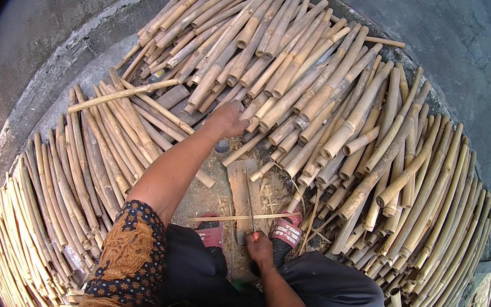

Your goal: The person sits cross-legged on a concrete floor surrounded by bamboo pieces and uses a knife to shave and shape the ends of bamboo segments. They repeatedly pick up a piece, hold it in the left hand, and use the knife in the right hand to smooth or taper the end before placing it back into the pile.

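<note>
My left hand (228, 120) reaches forward to the near ends of the stacked bamboo poles (307, 68). Its fingers are curled at the end of one bamboo pole, partly hidden by the hand itself. Low between my knees, my right hand (260, 251) is closed round the orange-red handle (256, 236) of a tool with a long, thin dark blade (250, 203) pointing away from me. Under the blade lies a flat worn board (241, 184). A thin split bamboo strip (227, 217) crosses the board between my feet.
Cut bamboo poles also lie at my left (76, 174) and right (440, 200). One loose pole (122, 96) lies across the left stack. My red-strapped sandals (287, 231) flank the board. Shavings litter the ground, and a grey concrete wall (55, 32) curves behind.
</note>
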The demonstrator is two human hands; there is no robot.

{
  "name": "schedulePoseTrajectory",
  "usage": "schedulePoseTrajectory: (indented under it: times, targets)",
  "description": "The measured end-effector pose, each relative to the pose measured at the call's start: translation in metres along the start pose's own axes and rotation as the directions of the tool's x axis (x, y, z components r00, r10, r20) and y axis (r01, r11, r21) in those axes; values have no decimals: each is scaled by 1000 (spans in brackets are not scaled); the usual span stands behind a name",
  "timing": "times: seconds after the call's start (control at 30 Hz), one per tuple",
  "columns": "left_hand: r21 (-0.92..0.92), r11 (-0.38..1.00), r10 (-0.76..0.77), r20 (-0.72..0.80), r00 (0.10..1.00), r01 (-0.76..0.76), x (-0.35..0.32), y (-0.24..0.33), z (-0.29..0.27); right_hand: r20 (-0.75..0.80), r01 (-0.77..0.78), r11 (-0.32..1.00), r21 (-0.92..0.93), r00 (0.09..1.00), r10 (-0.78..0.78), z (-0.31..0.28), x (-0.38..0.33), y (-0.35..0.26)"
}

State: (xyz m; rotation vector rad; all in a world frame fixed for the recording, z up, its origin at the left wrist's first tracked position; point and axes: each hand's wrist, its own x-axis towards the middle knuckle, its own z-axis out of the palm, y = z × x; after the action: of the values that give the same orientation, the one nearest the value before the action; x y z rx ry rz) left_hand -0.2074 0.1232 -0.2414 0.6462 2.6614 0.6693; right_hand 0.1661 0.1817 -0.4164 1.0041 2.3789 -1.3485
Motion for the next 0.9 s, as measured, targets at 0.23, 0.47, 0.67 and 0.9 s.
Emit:
schedulePoseTrajectory:
  times: [0.23,0.47,0.67,0.9]
  targets:
    - [311,950,39,-120,992,0,15,25,56,10,-20,1000,11,1000,20,3,5,0]
    - [3,999,54,-226,973,-54,27,15,27,-2,-18,1000,7,1000,18,2,7,-4]
    - [-175,964,90,-497,863,-202,36,19,-13,69,-57,998,-19,996,58,-6,7,-11]
    - [-66,947,160,-753,639,-315,60,8,-38,76,-49,999,8,996,48,-10,4,-13]
